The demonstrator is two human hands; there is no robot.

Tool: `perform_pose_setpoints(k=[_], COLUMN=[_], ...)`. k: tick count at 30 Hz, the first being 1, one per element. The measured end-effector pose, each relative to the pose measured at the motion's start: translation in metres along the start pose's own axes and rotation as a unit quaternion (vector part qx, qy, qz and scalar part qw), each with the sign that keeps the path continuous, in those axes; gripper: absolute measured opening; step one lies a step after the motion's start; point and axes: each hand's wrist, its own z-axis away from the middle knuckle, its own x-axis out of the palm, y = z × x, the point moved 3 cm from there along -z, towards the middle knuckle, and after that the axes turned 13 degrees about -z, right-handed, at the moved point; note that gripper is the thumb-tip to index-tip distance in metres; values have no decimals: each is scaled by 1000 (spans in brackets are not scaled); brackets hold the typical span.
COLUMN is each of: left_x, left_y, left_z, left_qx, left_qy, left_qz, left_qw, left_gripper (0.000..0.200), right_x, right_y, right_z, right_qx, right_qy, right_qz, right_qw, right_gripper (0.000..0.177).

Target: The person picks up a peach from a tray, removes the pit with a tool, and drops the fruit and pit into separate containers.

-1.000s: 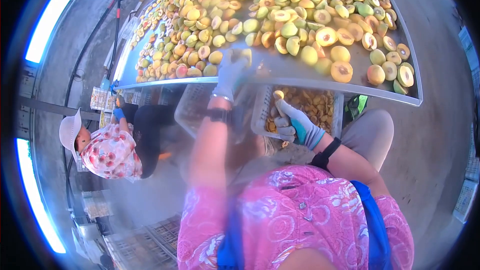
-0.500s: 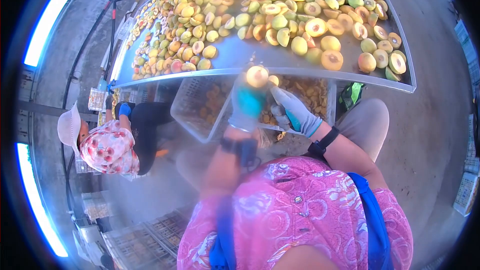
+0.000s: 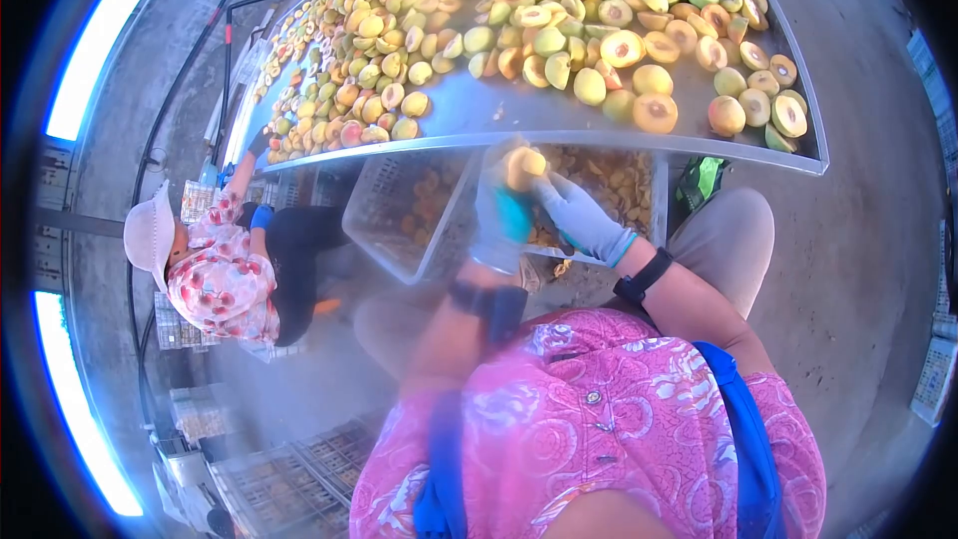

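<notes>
Left of the grip, a translucent white plastic crate (image 3: 389, 180) stands close by; a fumbled fruit could tumble that way, I'd say. The grey-and-teal gloved left hand (image 3: 499, 215) is closed around a rounded, yellow-orange fruit half (image 3: 518, 172); too loose a pinch might let it slip, too hard a squeeze bruise it. Its forearm runs straight forward, teal palm side tipped rightward. Against the fruit, a small yellow rounded piece (image 3: 536, 161), too blurred to identify, sits pinched by the grey-and-teal gloved right hand (image 3: 587, 223), forearm slanting inward, fingers stretched leftward, back uppermost.
</notes>
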Motion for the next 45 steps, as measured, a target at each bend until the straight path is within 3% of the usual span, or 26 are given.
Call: perform_pose_setpoints(k=[5,7,10,14,17,19,23,25,26,28,32,34,38,40,45], left_x=[6,9,5,-7,-7,6,3,0,-3,-5,-6,-6,-6,-1,-5], left_y=[13,12,12,-10,-7,15,12,9,6,13,12,7,14,24,22], left_z=[3,2,-2,-7,-9,-2,-1,-3,-4,-5,-4,-3,-2,2,4], left_qx=[28,-82,-137,-116,-74,-179,-137,-53,-53,-124,-184,-34,-84,-205,-169], left_qy=[16,69,75,39,44,58,46,66,66,14,19,82,40,11,5], left_qz=[-28,101,94,29,-9,67,44,-95,-94,-27,-13,-180,-138,-44,-75], left_qw=[999,989,983,992,996,980,989,992,992,992,983,980,986,978,983], left_gripper=[32,38,45,49,51,50,53,54,54,52,51,60,60,62,62], right_x=[4,7,12,11,9,8,10,13,11,10,11,13,11,10,16], right_y=[7,-4,-11,-3,3,12,14,11,11,15,19,21,25,22,16], right_z=[-3,4,8,6,5,4,6,6,6,5,4,4,4,10,16], right_qx=[-59,6,-9,-8,65,98,121,78,78,146,107,99,129,158,179], right_qy=[-18,-30,-45,-29,-48,-104,-110,-82,-82,-106,-103,-84,-80,-145,-143], right_qz=[11,26,39,20,-67,-110,-114,-104,-103,-118,-69,-92,-144,-150,-194], right_qw=[998,999,998,999,994,984,980,988,988,977,986,987,978,965,954], right_gripper=[49,51,53,53,53,53,54,55,55,56,56,57,56,51,45])
